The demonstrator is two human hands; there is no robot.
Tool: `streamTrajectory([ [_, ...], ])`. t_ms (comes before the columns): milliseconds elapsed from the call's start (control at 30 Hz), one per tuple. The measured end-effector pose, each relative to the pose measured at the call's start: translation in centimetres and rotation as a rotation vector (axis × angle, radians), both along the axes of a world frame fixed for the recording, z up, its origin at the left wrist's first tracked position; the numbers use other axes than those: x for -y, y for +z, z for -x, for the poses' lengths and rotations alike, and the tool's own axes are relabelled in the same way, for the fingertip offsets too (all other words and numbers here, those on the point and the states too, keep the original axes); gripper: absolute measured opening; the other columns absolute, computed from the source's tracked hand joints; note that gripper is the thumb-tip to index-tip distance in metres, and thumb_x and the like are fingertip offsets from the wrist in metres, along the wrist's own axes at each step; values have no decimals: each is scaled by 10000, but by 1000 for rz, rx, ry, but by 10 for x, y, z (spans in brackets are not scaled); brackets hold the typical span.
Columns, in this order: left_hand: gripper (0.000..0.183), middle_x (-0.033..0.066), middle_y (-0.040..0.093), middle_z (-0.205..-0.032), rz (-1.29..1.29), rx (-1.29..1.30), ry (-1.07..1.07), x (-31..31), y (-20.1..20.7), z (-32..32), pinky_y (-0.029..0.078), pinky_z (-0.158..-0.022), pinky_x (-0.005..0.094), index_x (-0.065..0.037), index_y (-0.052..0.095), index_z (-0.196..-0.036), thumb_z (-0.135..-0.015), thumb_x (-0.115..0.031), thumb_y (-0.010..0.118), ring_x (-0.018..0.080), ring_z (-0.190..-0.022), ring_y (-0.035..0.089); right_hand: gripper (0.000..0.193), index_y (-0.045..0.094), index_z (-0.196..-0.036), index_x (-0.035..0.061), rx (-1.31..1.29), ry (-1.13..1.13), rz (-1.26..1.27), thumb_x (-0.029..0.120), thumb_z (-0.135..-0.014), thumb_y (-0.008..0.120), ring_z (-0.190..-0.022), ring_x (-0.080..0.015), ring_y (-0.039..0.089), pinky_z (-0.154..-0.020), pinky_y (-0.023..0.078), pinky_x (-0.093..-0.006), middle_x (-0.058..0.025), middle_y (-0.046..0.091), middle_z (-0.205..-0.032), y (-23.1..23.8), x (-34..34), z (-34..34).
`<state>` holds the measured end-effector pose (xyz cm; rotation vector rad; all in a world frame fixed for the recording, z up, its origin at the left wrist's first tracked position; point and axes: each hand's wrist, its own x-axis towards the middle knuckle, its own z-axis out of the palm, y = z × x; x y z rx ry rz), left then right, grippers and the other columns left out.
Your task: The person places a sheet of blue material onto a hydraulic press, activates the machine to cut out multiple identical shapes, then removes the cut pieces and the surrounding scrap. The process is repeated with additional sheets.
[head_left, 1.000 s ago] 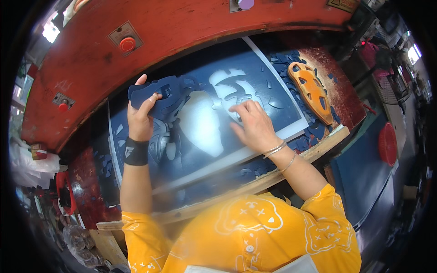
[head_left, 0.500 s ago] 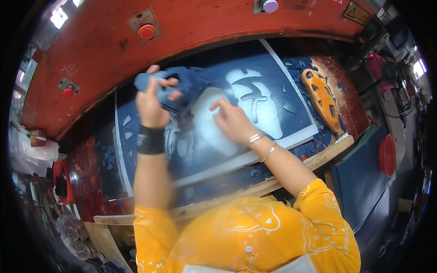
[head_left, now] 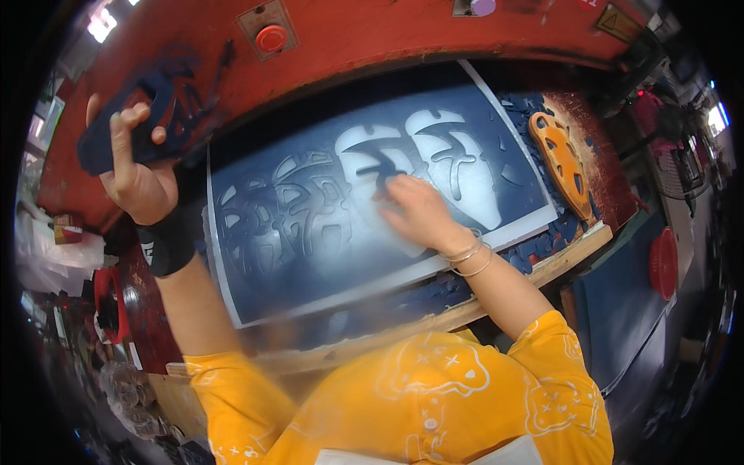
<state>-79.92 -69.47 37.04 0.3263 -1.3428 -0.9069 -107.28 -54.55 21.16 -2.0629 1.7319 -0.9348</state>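
My left hand (head_left: 139, 167) is raised at the far left, in front of the red machine. Its fingers are closed round dark blue cut-out pieces (head_left: 128, 128) with openings in them; how many is unclear. A dark blue sheet (head_left: 302, 294) lies below, with several sole-like outlines cut into it. Pale surface shows through the two outlines at its right. Over the nearer of these, my right hand (head_left: 422, 213) reaches down with bent fingers beside a dark strip (head_left: 387, 167). Its fingertips are blurred, so whether they grip the strip is unclear.
An orange sole-shaped cutting die (head_left: 562, 163) rests right of the sheet among blue scraps (head_left: 531, 101). A wooden bar (head_left: 535, 267) borders the near edge. The red machine front (head_left: 349, 35) with a round red button (head_left: 271, 38) stands behind. A red basket (head_left: 663, 263) is at the right.
My left hand has swung left and away from the sheet with the blue pieces, uncovering the left outlines. My right hand has shifted slightly right and down, still over the pale cut-out.
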Motion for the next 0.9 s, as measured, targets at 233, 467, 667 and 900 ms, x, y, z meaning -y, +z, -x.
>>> streamTrajectory([
  [233, 557, 157, 622, -1165, 137, 1453, -308, -84, -90, 28, 507, -897, 352, -115, 572, -1252, -716, -57, 712, 285, -1089, 608, 116, 607, -859, 59, 27, -32, 152, 52, -751, 646, -764, -269, 591, -702, 470, -358, -84, 586, -801, -11, -4, -3],
  [467, 568, 115, 599, -1048, 410, 1503, -396, -107, -106, 18, 520, -791, 369, -128, 549, -1186, -656, -104, 752, 304, -991, 585, 112, 614, -864, 41, -14, -89, 144, 36, -754, 631, -742, -271, 597, -665, 482, -351, -91, 589, -789, -13, -6, -5],
  [667, 483, 47, 558, -1021, 157, 914, -91, -44, -85, 7, 511, -728, 328, -105, 512, -1228, -771, -107, 668, 207, -954, 564, 102, 615, -889, 31, 106, -154, 174, 67, -797, 640, -716, -253, 608, -658, 494, -323, -83, 601, -799, -6, -5, -7],
  [900, 469, 99, 607, -883, -777, 210, -389, -35, -103, 6, 533, -554, 251, -40, 363, -1370, -941, -117, 534, 150, -789, 606, 395, 469, -1083, 63, 263, -68, 127, 260, -836, 707, -663, -287, 635, -620, 503, -364, -109, 623, -753, 30, 8, -96],
])
